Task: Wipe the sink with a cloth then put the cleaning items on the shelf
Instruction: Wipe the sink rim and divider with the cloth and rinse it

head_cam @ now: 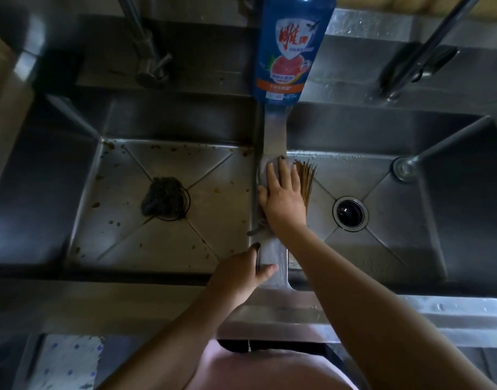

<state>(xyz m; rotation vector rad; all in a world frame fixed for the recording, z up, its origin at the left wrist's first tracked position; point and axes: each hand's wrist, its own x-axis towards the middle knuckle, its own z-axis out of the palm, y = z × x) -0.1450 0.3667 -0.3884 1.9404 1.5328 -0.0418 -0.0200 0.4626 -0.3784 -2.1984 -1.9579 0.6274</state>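
A grey cloth [272, 167] lies on the steel divider [274, 130] between the two basins of the sink. My right hand [283, 195] presses flat on the cloth with straight fingers. My left hand [238, 274] rests at the divider's near end, thumb across the top and forefinger along its left edge. A dark scouring pad [162, 195] sits over the drain of the left basin [129, 243], whose floor is spotted with brown food bits. A bundle brush of thin sticks [307, 178] lies in the right basin [382, 249], partly under my right hand.
A blue dish-soap bottle [292, 49] stands at the back of the divider. A tap [146, 52] rises behind the left basin and another tap [419, 60] behind the right. The right basin's drain [350, 213] is open. A patterned cloth [67, 361] hangs below the counter's front edge.
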